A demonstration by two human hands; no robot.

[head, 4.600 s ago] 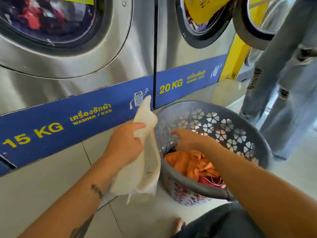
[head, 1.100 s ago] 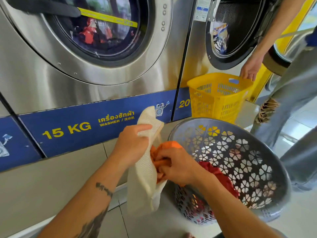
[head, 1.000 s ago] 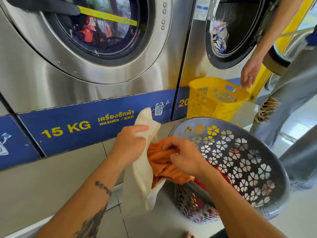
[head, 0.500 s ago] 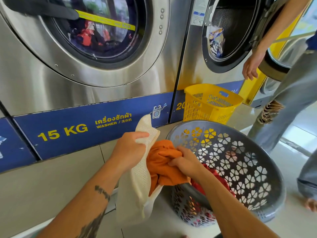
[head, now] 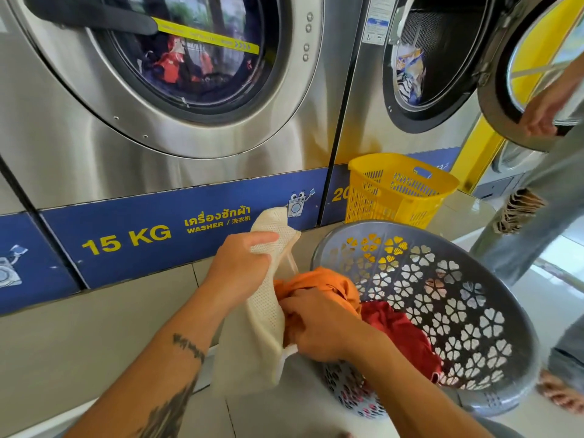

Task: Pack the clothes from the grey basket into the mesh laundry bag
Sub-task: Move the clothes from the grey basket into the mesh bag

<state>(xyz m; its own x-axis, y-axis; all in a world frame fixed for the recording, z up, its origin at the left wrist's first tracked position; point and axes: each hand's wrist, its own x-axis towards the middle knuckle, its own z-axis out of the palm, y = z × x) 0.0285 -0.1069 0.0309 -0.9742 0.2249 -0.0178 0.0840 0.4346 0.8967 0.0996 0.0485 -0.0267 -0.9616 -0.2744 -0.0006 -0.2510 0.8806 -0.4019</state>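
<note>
Orange crumpled garment (head: 316, 281) is gripped by right hand (head: 316, 330); cream mesh laundry bag (head: 265, 314) is pinched by left hand (head: 237, 270).

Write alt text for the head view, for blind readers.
A person's right hand grips an orange garment at the mouth of a mesh laundry bag held by the left hand, beside a grey basket holding red clothing, in front of steel washers.

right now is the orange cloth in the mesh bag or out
Halfway: right hand stuffs orange cloth into mesh bag; most bulges outside.
</note>
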